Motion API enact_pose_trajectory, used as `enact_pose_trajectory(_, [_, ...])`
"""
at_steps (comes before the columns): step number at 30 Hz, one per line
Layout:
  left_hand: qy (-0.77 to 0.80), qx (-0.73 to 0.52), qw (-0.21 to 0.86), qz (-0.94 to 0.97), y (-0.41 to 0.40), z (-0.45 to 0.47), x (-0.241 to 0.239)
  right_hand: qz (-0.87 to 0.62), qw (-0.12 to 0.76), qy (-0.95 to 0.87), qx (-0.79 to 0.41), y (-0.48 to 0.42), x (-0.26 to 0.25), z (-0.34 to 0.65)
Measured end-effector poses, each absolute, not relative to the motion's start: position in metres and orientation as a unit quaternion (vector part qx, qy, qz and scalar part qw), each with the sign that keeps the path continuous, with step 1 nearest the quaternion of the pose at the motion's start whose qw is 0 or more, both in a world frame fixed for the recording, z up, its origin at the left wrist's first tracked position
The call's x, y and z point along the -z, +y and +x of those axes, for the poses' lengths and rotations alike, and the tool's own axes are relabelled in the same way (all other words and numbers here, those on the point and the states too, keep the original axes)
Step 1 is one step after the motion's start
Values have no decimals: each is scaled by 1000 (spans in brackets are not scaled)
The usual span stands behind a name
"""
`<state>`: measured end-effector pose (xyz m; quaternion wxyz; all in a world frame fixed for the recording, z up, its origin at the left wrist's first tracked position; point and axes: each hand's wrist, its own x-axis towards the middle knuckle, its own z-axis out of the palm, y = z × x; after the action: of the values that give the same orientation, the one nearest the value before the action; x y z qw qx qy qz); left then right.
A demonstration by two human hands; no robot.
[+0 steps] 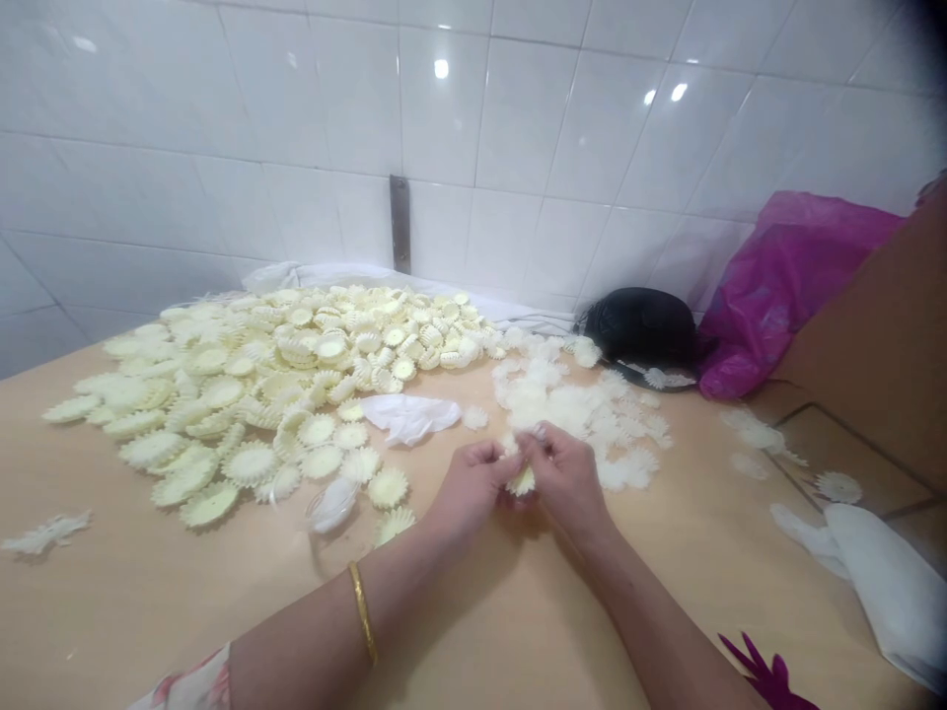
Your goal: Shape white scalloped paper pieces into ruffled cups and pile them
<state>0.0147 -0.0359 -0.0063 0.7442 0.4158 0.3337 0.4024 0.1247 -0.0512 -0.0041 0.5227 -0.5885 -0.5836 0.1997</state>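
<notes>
Both of my hands meet over the table, pinching one small pale-yellow scalloped disc point(522, 481), flower-like in outline. My left hand point(479, 475) grips its left side, while my right hand point(563, 473) closes on it from the right; the fingers partly cover it. A large heap of similar pale-yellow scalloped discs point(252, 385) spreads to the left. Just beyond my right hand lie many thin, white, jagged-edged rounds point(569, 399). A crumpled white cloth or paper point(411, 418) rests between the two piles. Left of my left forearm is a small bundle of white thread point(332, 505).
White tiled wall point(444, 118) closes off the back, with a metal strip point(400, 223) fixed to it. At the back right sit a black rounded object point(640, 327) and a magenta plastic bag point(791, 281). A white sheet point(892, 592) lies at the right edge.
</notes>
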Motion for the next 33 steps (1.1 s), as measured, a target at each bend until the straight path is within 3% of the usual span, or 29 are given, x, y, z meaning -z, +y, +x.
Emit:
enact_pose_trajectory(8, [360, -396, 734, 418, -36, 6, 5, -688, 487, -538, 17, -41, 6, 165])
enact_pose_trajectory(13, [377, -390, 763, 352, -32, 6, 6, -720, 406, -558, 74, -36, 15, 178])
enact_pose_trajectory(16, [380, -382, 759, 365, -32, 8, 5, -697, 427, -569, 94, -37, 15, 171])
enact_pose_trajectory(20, [388, -390, 734, 399, -33, 7, 4, -627, 518, -579, -53, -46, 3, 156])
enact_pose_trajectory(25, [397, -407, 699, 433, -33, 5, 5, -544, 522, -567, -331, -55, -5, 138])
enact_pose_trajectory(33, [429, -376, 703, 424, -32, 5, 3, -442, 491, -561, -498, -57, -3, 134])
